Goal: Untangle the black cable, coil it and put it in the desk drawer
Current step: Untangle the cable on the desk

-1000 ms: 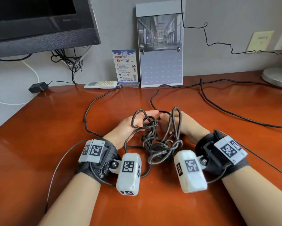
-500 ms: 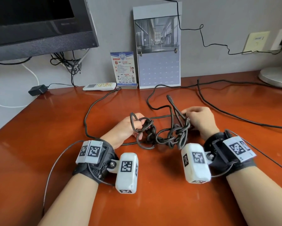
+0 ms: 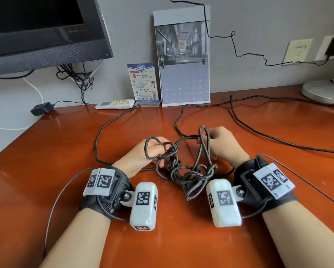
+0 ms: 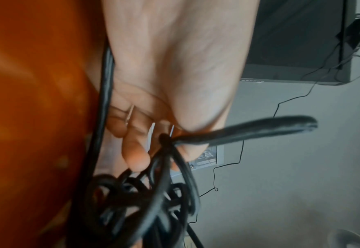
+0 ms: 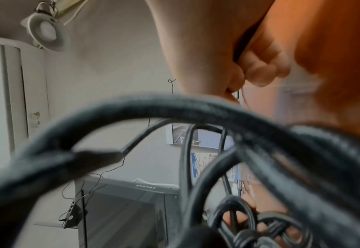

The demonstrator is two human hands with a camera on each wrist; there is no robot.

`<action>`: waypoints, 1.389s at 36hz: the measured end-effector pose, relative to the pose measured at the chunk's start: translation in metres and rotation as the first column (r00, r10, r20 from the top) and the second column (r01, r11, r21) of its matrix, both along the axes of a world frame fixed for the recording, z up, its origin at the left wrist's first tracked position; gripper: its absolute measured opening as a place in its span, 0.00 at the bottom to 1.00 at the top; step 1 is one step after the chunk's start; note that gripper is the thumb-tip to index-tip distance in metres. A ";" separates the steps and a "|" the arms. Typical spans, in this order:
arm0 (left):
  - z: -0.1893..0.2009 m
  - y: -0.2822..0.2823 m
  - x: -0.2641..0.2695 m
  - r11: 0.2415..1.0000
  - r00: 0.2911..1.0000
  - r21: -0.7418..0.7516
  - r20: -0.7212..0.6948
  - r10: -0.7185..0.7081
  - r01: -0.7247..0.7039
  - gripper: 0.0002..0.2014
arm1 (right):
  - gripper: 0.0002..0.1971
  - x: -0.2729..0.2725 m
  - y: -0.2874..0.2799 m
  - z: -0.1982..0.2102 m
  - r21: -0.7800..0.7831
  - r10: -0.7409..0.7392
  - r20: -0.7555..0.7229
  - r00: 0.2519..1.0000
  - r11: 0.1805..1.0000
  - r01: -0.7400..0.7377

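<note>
A black cable (image 3: 189, 175) hangs in a knotted tangle between my two hands above the red-brown desk (image 3: 46, 161). My left hand (image 3: 154, 149) pinches a loop of it between thumb and fingers; the same pinch shows in the left wrist view, on the cable (image 4: 238, 130). My right hand (image 3: 220, 144) grips a tall loop at its top, fingers curled. In the right wrist view the cable (image 5: 175, 107) arcs blurred across the lens below my curled fingers (image 5: 259, 72). The cable's free ends trail over the desk toward the back. No drawer is in view.
A monitor (image 3: 42, 31) stands at the back left with a cable bundle under it. A calendar (image 3: 183, 55), a small card (image 3: 143, 82), a white remote (image 3: 115, 104) and a black adapter (image 3: 42, 108) line the back edge. A lamp base (image 3: 324, 91) sits at far right.
My hands have drawn apart and the right hand rose with its loop. The tangle has spread wider and looser between them.
</note>
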State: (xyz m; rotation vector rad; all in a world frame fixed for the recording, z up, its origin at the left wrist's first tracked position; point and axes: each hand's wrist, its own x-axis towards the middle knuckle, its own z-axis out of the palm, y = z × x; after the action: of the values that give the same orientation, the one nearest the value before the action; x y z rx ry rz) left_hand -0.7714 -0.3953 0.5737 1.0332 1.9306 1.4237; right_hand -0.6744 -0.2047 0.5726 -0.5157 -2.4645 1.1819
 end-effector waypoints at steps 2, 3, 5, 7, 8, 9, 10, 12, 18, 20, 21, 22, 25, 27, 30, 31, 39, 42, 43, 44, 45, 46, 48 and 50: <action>0.001 -0.001 -0.002 1.000 1.000 -0.008 0.012 0.013 -0.013 0.07 | 0.18 0.000 0.005 0.001 0.000 -0.068 0.027 0.997 0.998 0.068; 0.001 -0.002 -0.003 1.000 1.000 -0.014 0.007 0.025 -0.025 0.08 | 0.17 0.000 0.008 0.001 -0.012 -0.104 0.045 0.994 0.994 0.105; 0.003 -0.002 -0.004 0.998 0.999 -0.037 -0.031 0.040 -0.041 0.09 | 0.15 0.002 0.012 0.002 -0.067 -0.155 0.069 0.985 0.985 0.160; 0.005 -0.001 -0.002 0.998 0.997 -0.042 -0.071 0.040 -0.043 0.06 | 0.13 0.004 0.015 0.004 -0.094 -0.206 0.072 0.976 0.973 0.213; 0.006 -0.002 -0.001 0.998 0.995 -0.039 -0.089 0.049 -0.053 0.05 | 0.12 0.005 0.016 0.004 -0.088 -0.238 0.072 0.969 0.966 0.244; 0.006 -0.002 -0.001 0.997 0.993 -0.029 -0.101 0.065 -0.068 0.05 | 0.12 0.006 0.019 0.005 -0.076 -0.269 0.071 0.960 0.959 0.274; 0.006 -0.004 0.000 0.996 0.990 -0.020 -0.113 0.082 -0.084 0.04 | 0.12 0.008 0.022 0.005 -0.066 -0.299 0.074 0.951 0.951 0.304; 0.007 -0.008 0.000 0.996 0.987 -0.007 -0.132 0.092 -0.093 0.06 | 0.13 0.013 0.026 0.007 -0.020 -0.362 0.099 0.927 0.931 0.366; 0.007 -0.003 0.002 0.990 0.970 -0.014 -0.206 0.132 -0.138 0.12 | 0.14 0.014 0.017 0.004 0.248 -0.078 0.196 0.977 0.968 0.028; 0.007 0.001 0.003 0.988 0.969 -0.033 -0.201 0.142 -0.152 0.07 | 0.09 0.012 0.000 0.007 0.242 0.100 0.241 0.965 0.957 -0.160; 0.007 0.001 0.002 0.988 0.970 -0.034 -0.198 0.141 -0.151 0.05 | 0.07 0.010 -0.006 0.007 0.240 0.150 0.265 0.953 0.946 -0.216; 0.007 0.000 0.002 0.988 0.971 -0.035 -0.194 0.140 -0.149 0.05 | 0.14 0.008 -0.009 0.006 0.237 0.172 0.283 0.944 0.941 -0.242; 0.005 -0.002 0.000 0.990 0.976 -0.037 -0.178 0.126 -0.135 0.04 | 0.29 0.003 -0.012 0.002 0.266 0.227 0.303 0.925 0.912 -0.311; 0.006 -0.002 0.001 0.991 0.979 -0.035 -0.159 0.124 -0.131 0.04 | 0.33 0.002 -0.013 0.001 0.249 0.204 0.313 0.928 0.925 -0.287; 0.007 0.000 0.005 0.993 0.984 -0.026 -0.133 0.115 -0.119 0.05 | 0.31 -0.002 -0.012 -0.003 0.271 0.133 0.303 0.944 0.937 -0.219; 0.007 0.000 0.007 0.994 0.986 -0.024 -0.125 0.107 -0.111 0.05 | 0.29 -0.005 -0.010 -0.006 0.272 0.119 0.300 0.947 0.941 -0.204; 0.008 -0.003 0.009 0.988 0.988 -0.070 -0.078 0.132 -0.137 0.08 | 0.20 0.000 -0.006 -0.001 0.337 -0.108 0.339 0.935 0.942 -0.013; 0.010 -0.008 0.008 0.984 0.987 -0.084 -0.032 0.155 -0.158 0.19 | 0.18 0.001 -0.002 0.000 0.404 -0.200 0.270 0.942 0.911 0.077; 0.010 -0.009 0.007 0.979 0.984 -0.103 -0.029 0.173 -0.175 0.20 | 0.18 0.001 0.000 0.001 0.400 -0.217 0.247 0.944 0.911 0.104; 0.011 -0.010 0.006 0.975 0.983 -0.123 -0.030 0.183 -0.186 0.20 | 0.19 0.002 0.002 0.001 0.376 -0.225 0.221 0.949 0.917 0.130; 0.011 -0.009 0.006 0.972 0.982 -0.134 -0.034 0.188 -0.191 0.19 | 0.20 0.001 0.005 0.001 0.341 -0.233 0.195 0.953 0.927 0.157; 0.011 -0.010 0.005 0.971 0.981 -0.139 -0.041 0.189 -0.193 0.17 | 0.22 0.002 0.007 0.000 0.302 -0.241 0.170 0.956 0.936 0.182; 0.014 -0.010 0.006 0.971 0.978 -0.125 -0.064 0.196 -0.203 0.14 | 0.24 0.002 0.014 -0.002 0.241 -0.273 0.130 0.953 0.941 0.237; 0.015 -0.012 0.005 0.971 0.972 -0.079 -0.088 0.220 -0.227 0.13 | 0.23 0.004 0.023 -0.003 0.201 -0.329 0.097 0.939 0.931 0.305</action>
State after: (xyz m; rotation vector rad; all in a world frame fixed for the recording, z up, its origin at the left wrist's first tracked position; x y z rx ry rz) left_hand -0.7668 -0.4070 0.5885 0.8649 2.2043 1.4192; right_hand -0.6708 -0.1822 0.5698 -0.9215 -2.4414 0.8067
